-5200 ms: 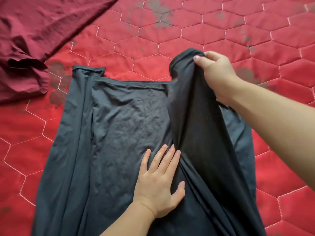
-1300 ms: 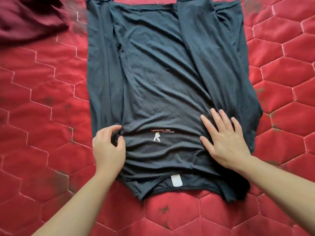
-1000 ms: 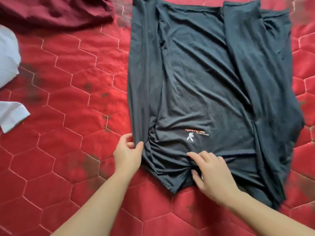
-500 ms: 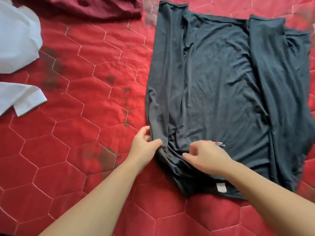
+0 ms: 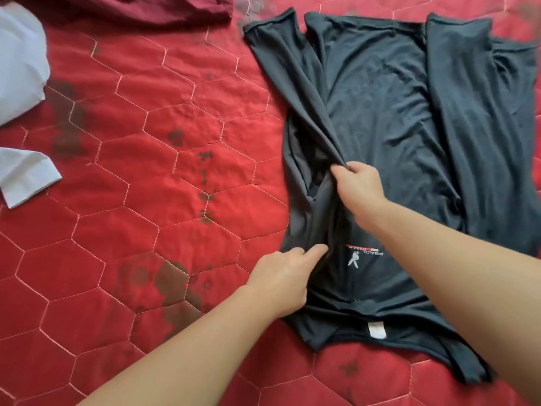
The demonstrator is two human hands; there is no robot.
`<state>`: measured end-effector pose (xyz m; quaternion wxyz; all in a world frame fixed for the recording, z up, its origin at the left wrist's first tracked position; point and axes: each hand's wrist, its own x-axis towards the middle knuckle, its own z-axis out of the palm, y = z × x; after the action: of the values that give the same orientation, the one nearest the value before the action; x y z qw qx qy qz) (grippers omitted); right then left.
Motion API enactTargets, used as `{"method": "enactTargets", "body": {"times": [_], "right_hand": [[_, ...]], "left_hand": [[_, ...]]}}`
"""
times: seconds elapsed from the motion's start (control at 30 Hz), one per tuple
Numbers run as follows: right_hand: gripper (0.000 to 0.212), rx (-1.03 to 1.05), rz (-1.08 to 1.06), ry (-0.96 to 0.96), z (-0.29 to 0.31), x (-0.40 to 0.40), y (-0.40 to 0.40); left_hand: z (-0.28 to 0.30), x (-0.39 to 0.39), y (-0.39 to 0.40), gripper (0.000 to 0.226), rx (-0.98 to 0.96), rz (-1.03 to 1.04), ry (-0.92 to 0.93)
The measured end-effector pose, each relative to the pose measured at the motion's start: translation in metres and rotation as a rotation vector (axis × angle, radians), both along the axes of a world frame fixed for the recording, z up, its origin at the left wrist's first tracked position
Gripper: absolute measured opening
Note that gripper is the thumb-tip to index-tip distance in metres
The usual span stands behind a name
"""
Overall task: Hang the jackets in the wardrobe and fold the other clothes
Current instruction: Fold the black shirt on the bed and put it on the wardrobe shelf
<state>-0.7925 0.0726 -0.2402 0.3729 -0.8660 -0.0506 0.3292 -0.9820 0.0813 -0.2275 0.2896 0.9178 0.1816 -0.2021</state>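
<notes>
Dark cloth bunches in my right hand [image 5: 358, 190], whose fingers pinch a lifted fold of the grey T-shirt [image 5: 392, 118]; my left hand [image 5: 282, 278] presses its side with forefinger outstretched. The shirt lies lengthwise on the red quilt [image 5: 146, 171], collar nearest me, hem pointing away

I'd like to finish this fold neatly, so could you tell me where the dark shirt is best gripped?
Probably the shirt's left folded flap, from the left: that loose edge lies ridged where the right hand pinches it, while the left hand presses lower down.
</notes>
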Motion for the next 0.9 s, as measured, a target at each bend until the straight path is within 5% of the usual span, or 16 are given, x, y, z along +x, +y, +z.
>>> {"method": "enactTargets", "body": {"times": [0.13, 0.23, 0.37, 0.47, 0.53, 0.67, 0.73, 0.9], "right_hand": [[0.014, 0.319, -0.526, 0.483, -0.001, 0.021, -0.010], [0.028, 0.453, -0.438, 0.690, 0.002, 0.035, -0.008], [0.019, 0.245, 0.155, 0.552, 0.011, 0.039, 0.003], [0.033, 0.251, 0.052, 0.554, 0.010, 0.041, 0.006], [0.037, 0.213, -0.043, 0.590, 0.004, 0.041, -0.001], [0.054, 0.080, 0.078, 0.469, -0.018, 0.040, -0.024], [0.048, 0.024, 0.203, 0.351, -0.022, 0.044, -0.031], [0.042, 0.027, 0.373, 0.420, -0.021, 0.054, -0.023]], "left_hand": [[-0.008, -0.007, 0.007, 0.070, -0.014, 0.002, 0.090], [-0.010, -0.007, 0.015, 0.057, -0.117, 0.008, 0.179], [0.001, 0.015, 0.035, 0.040, -0.206, 0.176, 0.190], [0.002, 0.052, 0.062, 0.020, -0.022, 0.441, -0.226], [0.000, 0.082, 0.084, 0.013, 0.050, 0.404, -0.364], [-0.022, 0.125, 0.126, 0.028, 0.361, 0.065, -0.278], [-0.032, 0.139, 0.144, 0.041, 0.485, 0.049, -0.203], [-0.047, 0.170, 0.167, 0.054, 0.518, 0.151, -0.152]]}}
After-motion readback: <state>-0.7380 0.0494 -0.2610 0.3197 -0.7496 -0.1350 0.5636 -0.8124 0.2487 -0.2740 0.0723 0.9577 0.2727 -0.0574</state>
